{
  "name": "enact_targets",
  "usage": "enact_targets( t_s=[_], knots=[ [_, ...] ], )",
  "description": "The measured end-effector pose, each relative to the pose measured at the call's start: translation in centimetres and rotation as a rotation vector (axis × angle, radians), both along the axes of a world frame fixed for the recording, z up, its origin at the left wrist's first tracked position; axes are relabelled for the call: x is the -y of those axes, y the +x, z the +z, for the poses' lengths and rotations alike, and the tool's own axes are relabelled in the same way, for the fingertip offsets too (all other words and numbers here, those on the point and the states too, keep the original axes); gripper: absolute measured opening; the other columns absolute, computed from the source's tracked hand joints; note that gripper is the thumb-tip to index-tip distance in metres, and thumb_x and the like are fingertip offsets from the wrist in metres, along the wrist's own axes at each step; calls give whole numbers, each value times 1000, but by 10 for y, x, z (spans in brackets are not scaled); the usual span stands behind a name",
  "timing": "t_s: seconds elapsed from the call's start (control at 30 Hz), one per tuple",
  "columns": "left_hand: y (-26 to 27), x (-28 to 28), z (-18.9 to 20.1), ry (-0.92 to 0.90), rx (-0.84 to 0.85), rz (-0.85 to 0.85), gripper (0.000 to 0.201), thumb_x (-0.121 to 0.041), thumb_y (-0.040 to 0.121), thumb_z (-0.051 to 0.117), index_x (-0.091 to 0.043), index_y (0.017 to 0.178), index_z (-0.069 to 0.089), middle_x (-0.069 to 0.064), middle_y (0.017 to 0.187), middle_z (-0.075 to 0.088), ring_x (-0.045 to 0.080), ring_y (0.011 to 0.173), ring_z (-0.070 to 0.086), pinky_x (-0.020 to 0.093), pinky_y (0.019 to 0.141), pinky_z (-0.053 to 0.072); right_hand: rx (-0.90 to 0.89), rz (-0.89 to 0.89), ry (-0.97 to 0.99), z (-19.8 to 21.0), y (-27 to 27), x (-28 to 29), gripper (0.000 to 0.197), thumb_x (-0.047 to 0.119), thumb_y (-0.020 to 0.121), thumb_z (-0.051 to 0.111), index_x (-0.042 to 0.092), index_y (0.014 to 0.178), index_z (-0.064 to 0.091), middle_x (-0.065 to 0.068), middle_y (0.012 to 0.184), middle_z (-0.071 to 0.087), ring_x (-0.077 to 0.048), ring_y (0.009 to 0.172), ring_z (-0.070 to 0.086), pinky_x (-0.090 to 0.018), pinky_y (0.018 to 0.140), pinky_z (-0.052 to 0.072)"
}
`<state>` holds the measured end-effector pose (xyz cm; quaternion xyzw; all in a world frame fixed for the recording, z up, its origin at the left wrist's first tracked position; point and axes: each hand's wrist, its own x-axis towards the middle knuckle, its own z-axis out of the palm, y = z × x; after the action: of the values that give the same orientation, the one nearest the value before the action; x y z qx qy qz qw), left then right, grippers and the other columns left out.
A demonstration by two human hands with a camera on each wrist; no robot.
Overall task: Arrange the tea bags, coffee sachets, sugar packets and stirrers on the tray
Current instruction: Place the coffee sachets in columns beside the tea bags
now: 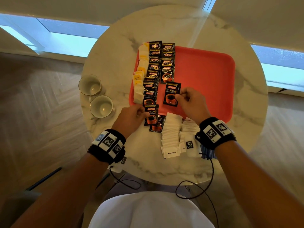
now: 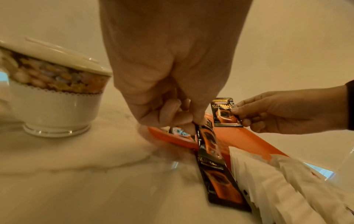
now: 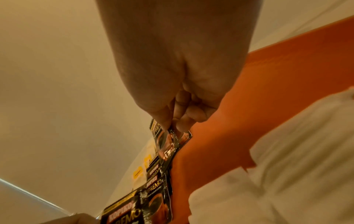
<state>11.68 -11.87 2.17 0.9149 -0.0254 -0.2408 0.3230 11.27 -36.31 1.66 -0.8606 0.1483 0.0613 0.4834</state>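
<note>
A red tray [image 1: 205,76] lies on the round marble table [image 1: 111,55]. Down its left side run a column of tea bags [image 1: 139,74] and two overlapping columns of black coffee sachets [image 1: 153,69]. My right hand [image 1: 178,94] pinches one coffee sachet [image 1: 171,94] by its right edge, just above the tray [image 2: 254,141]. My left hand [image 1: 145,112] pinches another coffee sachet [image 1: 151,115] at the tray's near edge; one more sachet [image 1: 157,125] lies under it on the table. White sugar packets [image 1: 171,134] are heaped on the table by my right wrist. Striped stirrers [image 1: 207,153] peek out under that wrist.
Two empty cups [image 1: 90,85] [image 1: 101,106] stand on the table to the left of the tray; one cup [image 2: 51,97] is close beside my left hand. The tray's right half is bare. Cables hang off the table's near edge.
</note>
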Motion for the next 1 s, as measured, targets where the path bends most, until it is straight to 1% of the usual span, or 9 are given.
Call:
enact_targets(
  t_s=[0.1, 0.2, 0.3, 0.5, 0.57, 0.63, 0.7, 0.8, 1.0],
  knots=[
    [10, 1, 4, -23, 45, 24, 18, -34, 93, 64, -17, 97, 66, -3, 89, 66, 11, 83, 60, 23, 73, 46, 5, -7, -64, -5, 23, 1, 12, 23, 95, 65, 11, 98, 67, 4, 80, 64, -4, 67, 54, -9, 61, 41],
    [22, 7, 3, -31, 78, 17, 18, -32, 93, 64, -17, 100, 68, -3, 89, 65, 8, 78, 58, 16, 67, 38, -25, -2, -97, -15, 47, 2, 15, 22, 94, 66, 8, 99, 68, -8, 86, 72, -20, 78, 66, -29, 73, 52],
    [35, 17, 2, -53, 97, 9, 18, -32, 93, 64, -17, 102, 69, -4, 89, 65, 6, 76, 56, 12, 65, 37, -69, 2, -106, -26, 67, 1, 13, 24, 93, 67, 11, 97, 67, -13, 88, 73, -27, 84, 70, -36, 78, 54],
    [55, 32, -8, -75, 100, -44, 22, -35, 94, 62, -16, 104, 69, 0, 90, 67, 12, 80, 61, 22, 69, 49, -167, -32, -85, -38, 88, 0, 11, 22, 90, 72, 21, 84, 62, -5, 82, 69, -28, 85, 71, -34, 73, 55],
    [60, 37, -12, -71, 100, -48, 23, -36, 94, 62, -18, 106, 68, -2, 88, 66, 9, 78, 60, 19, 67, 49, -157, -60, -86, -39, 89, 1, 11, 24, 90, 71, 18, 86, 62, 0, 77, 65, -22, 77, 68, -25, 66, 53],
    [65, 41, -13, -81, 107, -53, 23, -37, 94, 61, -18, 106, 68, -6, 87, 64, 5, 76, 59, 20, 67, 49, -98, -92, -129, -33, 85, 1, 18, 32, 93, 68, 16, 90, 60, 8, 73, 58, -8, 66, 57, -8, 55, 39],
    [72, 46, -12, -85, 132, -60, 23, -36, 95, 60, -18, 107, 68, -8, 88, 62, 2, 75, 57, 16, 66, 45, -52, -100, -117, -25, 79, 0, 30, 42, 98, 59, 14, 90, 56, 8, 76, 58, -4, 65, 51, -8, 54, 36],
    [86, 52, -8, -108, 175, -52, 25, -35, 96, 60, -16, 109, 68, -6, 93, 67, 3, 78, 57, 10, 65, 40, -75, -13, -8, -19, 66, -2, 39, 50, 100, 49, 13, 98, 62, 1, 91, 70, -11, 78, 62, -19, 66, 44],
    [102, 61, -2, -126, 202, -43, 25, -34, 95, 61, -16, 111, 69, -7, 100, 68, 0, 86, 57, -1, 64, 37, -57, 35, 67, -20, 58, -1, 17, 20, 92, 71, 15, 105, 62, 6, 84, 66, 6, 66, 56, -7, 62, 43]
  ],
)
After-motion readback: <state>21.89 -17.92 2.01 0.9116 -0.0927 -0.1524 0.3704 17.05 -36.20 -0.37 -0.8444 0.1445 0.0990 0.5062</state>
